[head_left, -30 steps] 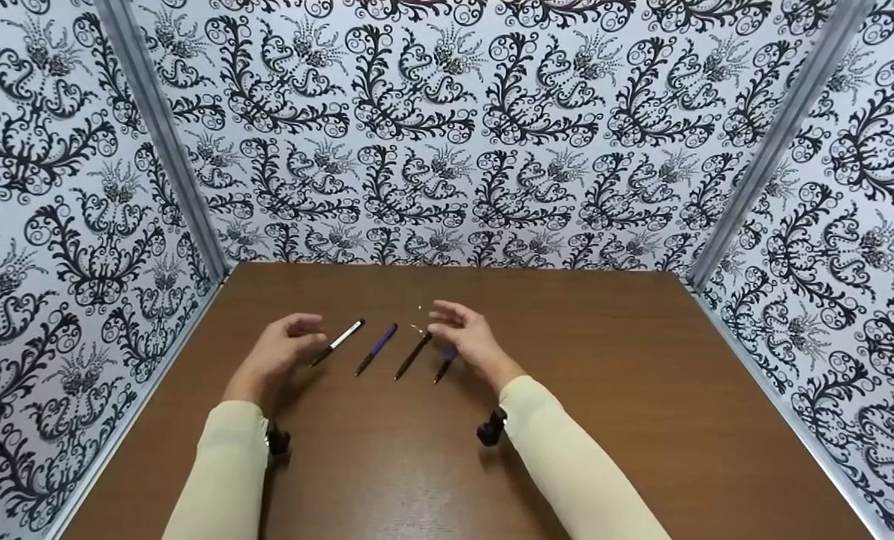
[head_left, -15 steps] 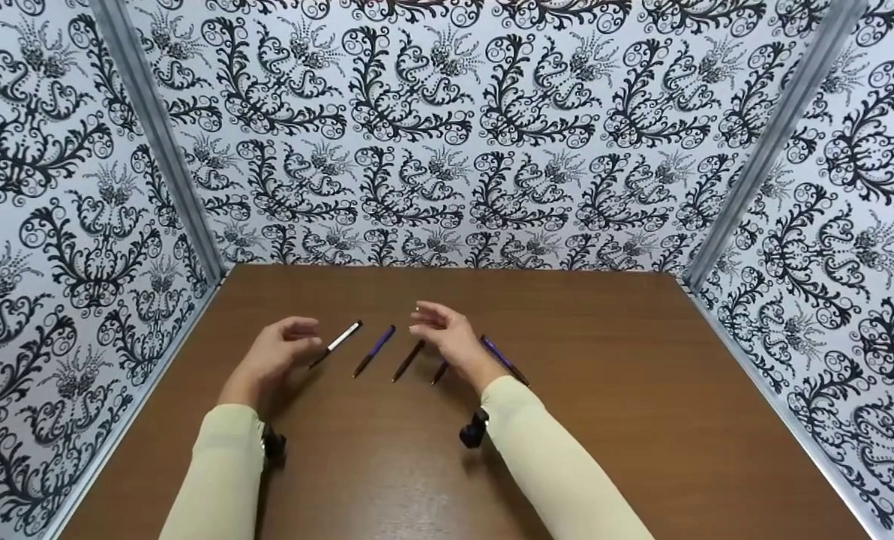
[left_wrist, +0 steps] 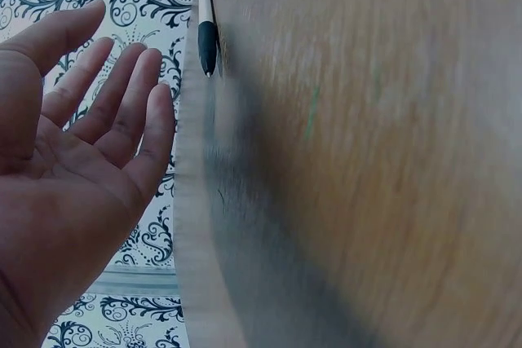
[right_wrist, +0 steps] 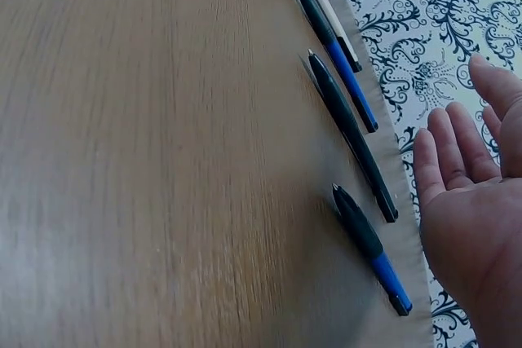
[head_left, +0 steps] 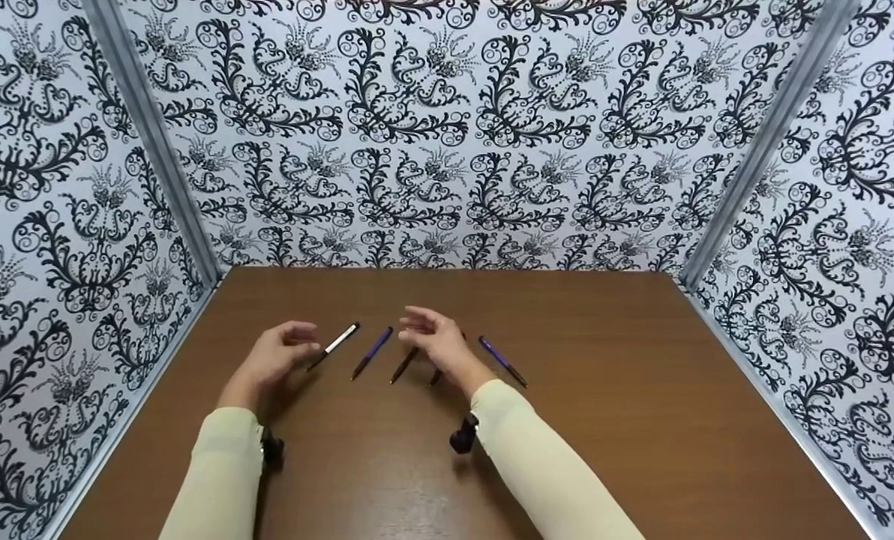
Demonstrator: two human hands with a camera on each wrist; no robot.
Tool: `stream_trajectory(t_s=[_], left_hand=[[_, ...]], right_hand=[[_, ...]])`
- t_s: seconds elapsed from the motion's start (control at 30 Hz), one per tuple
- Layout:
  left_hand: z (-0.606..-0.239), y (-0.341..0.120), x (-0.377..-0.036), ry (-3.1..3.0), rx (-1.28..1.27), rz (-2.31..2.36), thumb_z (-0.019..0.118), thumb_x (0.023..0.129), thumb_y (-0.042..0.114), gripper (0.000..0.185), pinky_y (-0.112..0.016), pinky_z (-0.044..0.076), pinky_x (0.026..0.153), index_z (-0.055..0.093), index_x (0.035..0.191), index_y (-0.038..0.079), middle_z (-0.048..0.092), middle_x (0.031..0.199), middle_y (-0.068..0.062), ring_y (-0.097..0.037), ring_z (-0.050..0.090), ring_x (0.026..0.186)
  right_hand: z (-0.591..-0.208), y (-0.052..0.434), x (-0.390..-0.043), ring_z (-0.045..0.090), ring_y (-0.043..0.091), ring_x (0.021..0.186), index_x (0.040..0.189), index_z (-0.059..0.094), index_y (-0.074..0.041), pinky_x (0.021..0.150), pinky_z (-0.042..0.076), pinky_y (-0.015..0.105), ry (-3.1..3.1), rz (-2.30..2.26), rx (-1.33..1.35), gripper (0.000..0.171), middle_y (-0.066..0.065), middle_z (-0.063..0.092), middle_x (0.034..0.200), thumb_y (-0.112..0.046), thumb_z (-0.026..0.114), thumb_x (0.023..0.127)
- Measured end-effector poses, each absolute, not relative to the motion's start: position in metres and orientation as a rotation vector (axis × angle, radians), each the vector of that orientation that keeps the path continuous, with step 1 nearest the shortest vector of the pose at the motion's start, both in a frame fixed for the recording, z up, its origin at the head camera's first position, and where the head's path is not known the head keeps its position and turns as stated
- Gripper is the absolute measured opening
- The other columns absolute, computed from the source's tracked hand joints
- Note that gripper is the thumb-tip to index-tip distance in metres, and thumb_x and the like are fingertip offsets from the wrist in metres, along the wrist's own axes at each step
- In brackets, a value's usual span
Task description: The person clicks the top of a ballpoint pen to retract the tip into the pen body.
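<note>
Both hands hold nothing. The left hand (head_left: 274, 356) hovers over the brown table (head_left: 642, 420) with its fingers (left_wrist: 122, 112) straight and spread, palm open, as the left wrist view shows. The right hand (head_left: 436, 345) also hangs above the table, fingers (right_wrist: 457, 148) relaxed and apart, palm facing the pens.

5 pens lie on the table between and beside the hands. The white-and-black pen (head_left: 334, 345) lies just at 2 o'clock of the left hand, not touching it. At 3 o'clock of that lies a blue pen (head_left: 372, 352), then a dark pen (head_left: 402, 365) partly under the right hand. A short blue-and-black pen (right_wrist: 371, 248) sits beneath the right palm; only its tip shows in the head view. These 4 slant alike, roughly parallel. A 5th pen, purple (head_left: 502, 361), lies at 3 o'clock of the right hand, slanted the other way.

Patterned black-and-white walls (head_left: 447, 127) enclose the table on 3 sides.
</note>
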State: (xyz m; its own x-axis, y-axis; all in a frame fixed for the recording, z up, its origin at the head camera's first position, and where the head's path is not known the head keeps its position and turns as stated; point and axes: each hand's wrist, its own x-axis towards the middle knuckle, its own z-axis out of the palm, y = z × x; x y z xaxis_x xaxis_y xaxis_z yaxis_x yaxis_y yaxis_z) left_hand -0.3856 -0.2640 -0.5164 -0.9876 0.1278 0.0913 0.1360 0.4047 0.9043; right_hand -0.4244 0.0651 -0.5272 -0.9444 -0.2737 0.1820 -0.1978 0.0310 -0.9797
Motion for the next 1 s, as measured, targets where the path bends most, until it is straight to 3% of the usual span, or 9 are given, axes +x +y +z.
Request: stream_trajectory(t_s=[0.13, 0.33, 0.47, 0.6, 0.83, 1.0], left_hand=[[-0.517, -0.264, -0.384, -2.632, -0.256, -1.674, 0.075, 0.105, 0.010, 0.048, -0.038, 0.054, 0.103, 0.062, 0.147, -0.007, 0.065, 0.142, -0.030, -0.041, 0.064, 0.130], [-0.518, -0.264, -0.383, -2.658, -0.256, -1.663, 0.073, 0.106, 0.006, 0.045, -0.032, 0.055, 0.096, 0.061, 0.147, -0.009, 0.066, 0.141, -0.031, -0.042, 0.063, 0.129], [-0.519, -0.262, -0.384, -2.712, -0.247, -1.594, 0.072, 0.106, 0.007, 0.044, -0.039, 0.056, 0.100, 0.062, 0.147, -0.007, 0.068, 0.139, -0.027, -0.040, 0.065, 0.127], [-0.522, -0.258, -0.386, -2.760, -0.257, -1.506, 0.074, 0.105, 0.006, 0.043, -0.047, 0.055, 0.102, 0.064, 0.144, -0.007, 0.070, 0.136, -0.026, -0.040, 0.067, 0.124], [-0.525, -0.250, -0.386, -2.832, -0.212, -1.409, 0.074, 0.104, 0.004, 0.039, -0.046, 0.056, 0.091, 0.065, 0.141, -0.005, 0.070, 0.132, -0.026, -0.039, 0.067, 0.118], [-0.525, -0.246, -0.389, -2.862, -0.219, -1.321, 0.078, 0.101, 0.003, 0.037, -0.051, 0.055, 0.092, 0.067, 0.135, -0.006, 0.071, 0.125, -0.025, -0.037, 0.067, 0.110]], right_hand=[[-0.528, 0.062, -0.424, 0.062, 0.046, 0.137, 0.153, 0.063, -0.002, 0.110, 0.055, 0.039, 2.218, -2.083, -0.511, 0.054, 0.022, 0.070, 0.143, -0.003, 0.079, 0.102], [-0.529, 0.061, -0.421, 0.067, 0.034, 0.131, 0.155, 0.062, -0.007, 0.106, 0.057, 0.038, 2.187, -2.068, -0.502, 0.054, 0.025, 0.066, 0.149, -0.005, 0.077, 0.103], [-0.530, 0.060, -0.421, 0.069, 0.029, 0.127, 0.154, 0.063, -0.005, 0.103, 0.058, 0.036, 2.187, -2.074, -0.512, 0.054, 0.025, 0.067, 0.147, -0.006, 0.078, 0.103], [-0.532, 0.058, -0.422, 0.069, 0.031, 0.126, 0.154, 0.063, -0.003, 0.102, 0.058, 0.034, 2.176, -2.091, -0.520, 0.054, 0.025, 0.068, 0.145, -0.005, 0.078, 0.102], [-0.534, 0.057, -0.420, 0.069, 0.031, 0.126, 0.153, 0.062, -0.002, 0.101, 0.058, 0.034, 2.163, -2.097, -0.531, 0.053, 0.026, 0.068, 0.145, -0.004, 0.078, 0.103], [-0.534, 0.055, -0.419, 0.067, 0.039, 0.131, 0.153, 0.062, 0.000, 0.104, 0.058, 0.035, 2.144, -2.115, -0.540, 0.053, 0.029, 0.066, 0.145, -0.001, 0.077, 0.102]])
